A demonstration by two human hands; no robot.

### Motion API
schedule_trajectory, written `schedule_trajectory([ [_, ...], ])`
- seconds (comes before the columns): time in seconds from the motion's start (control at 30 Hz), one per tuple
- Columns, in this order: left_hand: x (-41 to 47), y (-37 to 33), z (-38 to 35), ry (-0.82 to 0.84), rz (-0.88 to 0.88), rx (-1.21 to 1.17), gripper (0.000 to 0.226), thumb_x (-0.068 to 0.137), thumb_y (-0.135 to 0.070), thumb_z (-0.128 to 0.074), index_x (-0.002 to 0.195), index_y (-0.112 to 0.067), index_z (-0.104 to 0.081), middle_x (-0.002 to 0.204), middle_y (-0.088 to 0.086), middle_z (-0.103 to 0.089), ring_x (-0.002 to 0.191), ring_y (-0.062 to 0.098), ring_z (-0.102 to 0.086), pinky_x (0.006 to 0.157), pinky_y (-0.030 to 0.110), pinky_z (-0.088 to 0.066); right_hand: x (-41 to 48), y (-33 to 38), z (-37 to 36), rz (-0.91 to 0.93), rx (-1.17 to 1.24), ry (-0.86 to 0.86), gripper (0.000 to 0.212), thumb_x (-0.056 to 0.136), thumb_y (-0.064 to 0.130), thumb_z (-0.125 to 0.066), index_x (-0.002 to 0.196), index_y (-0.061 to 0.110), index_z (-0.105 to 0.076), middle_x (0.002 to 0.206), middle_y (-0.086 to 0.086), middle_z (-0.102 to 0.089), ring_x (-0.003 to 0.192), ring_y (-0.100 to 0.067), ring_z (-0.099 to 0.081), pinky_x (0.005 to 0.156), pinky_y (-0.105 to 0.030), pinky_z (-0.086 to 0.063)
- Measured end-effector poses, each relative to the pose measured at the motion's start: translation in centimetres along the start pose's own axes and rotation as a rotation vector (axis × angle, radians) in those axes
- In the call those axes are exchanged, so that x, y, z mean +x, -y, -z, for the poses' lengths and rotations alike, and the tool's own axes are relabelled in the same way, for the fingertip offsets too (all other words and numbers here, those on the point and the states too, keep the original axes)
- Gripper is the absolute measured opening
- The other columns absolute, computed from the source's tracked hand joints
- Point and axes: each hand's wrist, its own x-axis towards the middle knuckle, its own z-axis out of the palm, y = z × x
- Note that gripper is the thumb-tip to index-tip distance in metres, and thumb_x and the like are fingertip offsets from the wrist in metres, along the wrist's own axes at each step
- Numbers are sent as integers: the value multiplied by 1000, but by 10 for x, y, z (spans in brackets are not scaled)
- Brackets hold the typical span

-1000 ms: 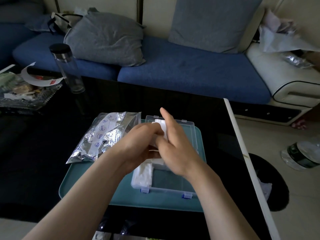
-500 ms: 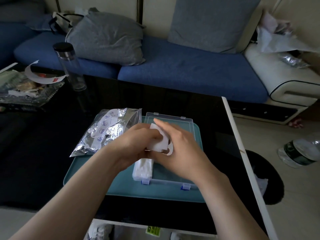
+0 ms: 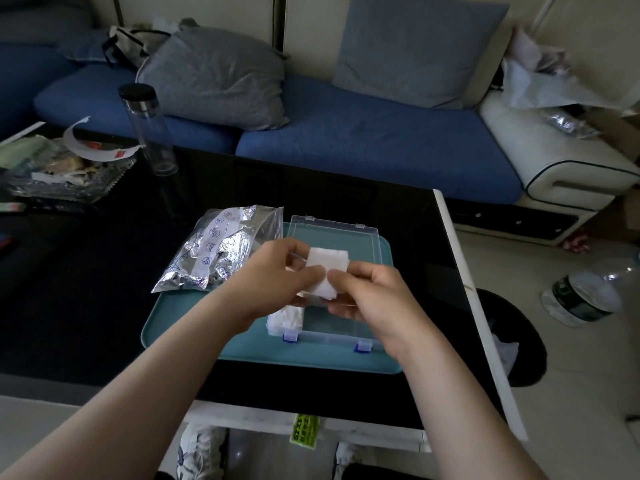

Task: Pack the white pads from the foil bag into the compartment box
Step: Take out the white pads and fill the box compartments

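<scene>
Holding one white pad point(image 3: 327, 268) between them, the left hand point(image 3: 277, 275) and the right hand point(image 3: 374, 299) meet over the box point(image 3: 329, 337).

- Left hand: thumb and curled fingers pinch the left edge of the pad.
- Right hand: thumb and forefinger pinch the lower right corner of the pad. The other fingers are curled under it.
- Pad: held roughly flat between the two hands, above the box and not resting in it.

A stack point(image 3: 287, 318) of white pads lies in the box compartment directly below the left hand, at the near left corner. The hands cover the other compartments, so their contents cannot be told.

The clear lid point(image 3: 332, 233) lies open beyond both hands. Two blue latches point(image 3: 290, 337) sit on the near wall of the box, below the hands.

The bag point(image 3: 221, 251), of crinkled foil, lies just left of the left hand. Part of it rests on the teal tray point(image 3: 180, 327) and part on the black surface point(image 3: 86, 289). The tray carries the box.

A clear bottle point(image 3: 149, 129) with a black cap stands upright on the surface, well beyond and to the left of the left hand.
</scene>
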Motion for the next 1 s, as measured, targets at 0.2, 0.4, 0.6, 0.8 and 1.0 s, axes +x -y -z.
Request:
schedule_trajectory([
  [0.2,-7,23,16,-253,-180,704,12,93,-13,-66,88,-23,-72,79,-6,-71,75,13,-69,70,33,-60,-4,-18,7,-47,-300,-175,24,87,6,-62,64,8,-58,61,-6,-59,56,-20,-64,60,-33,-44],
  [0.4,-10,32,8,-52,-118,984,20,90,-27,-76,109,-28,-71,112,-2,-64,103,23,-66,88,38,-55,-3,-28,-5,-31,-564,-220,38,80,6,-60,57,17,-31,45,6,-26,43,-16,-26,39,-22,-17],
  [0.6,-2,36,7,12,-91,969,32,78,-41,-87,103,-29,-70,116,3,-58,102,25,-61,82,33,-46,11,-36,-17,-118,-641,-212,24,84,10,-58,69,15,-40,67,-2,-42,58,-22,-40,46,-23,-29],
  [0.8,-2,34,9,40,-87,1010,41,72,-37,-95,103,-27,-71,118,2,-53,106,25,-60,91,33,-49,22,-45,-27,-120,-702,-181,21,91,25,-73,80,15,-58,77,1,-60,79,-26,-58,48,-22,-33],
  [1.0,0,36,9,37,-94,997,40,73,-35,-95,104,-23,-74,117,1,-53,104,25,-62,87,31,-49,5,-38,-31,-23,-1129,-247,26,97,44,-64,98,22,-51,112,-2,-68,112,-31,-65,103,-43,-41],
])
